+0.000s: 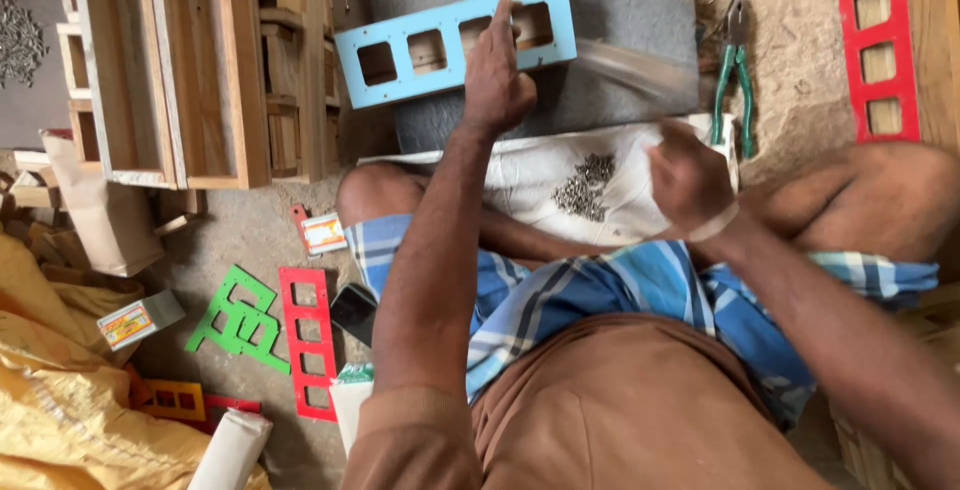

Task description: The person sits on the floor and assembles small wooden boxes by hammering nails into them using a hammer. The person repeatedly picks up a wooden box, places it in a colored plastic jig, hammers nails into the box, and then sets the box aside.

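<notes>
Left hand (497, 75): fingers pressed together on light-blue four-window wooden frame (455, 42), laid on grey slab (620, 10). Right hand (690, 182): fingers curled around blurred hammer handle (635, 68), above small nails (585, 186) heaped on white cloth (530, 185). Green-handled pliers (735, 75) just beside.

My shirt (640, 420): plain brown, short sleeves, cuff ending above elbow. Below shirt, wrapped cloth (640, 290): blue-and-white check, broad stripes, bunched at lap. Pale band (715, 225) round my right wrist, just above cloth. Forearms, knees bare. No rings visible.
</notes>
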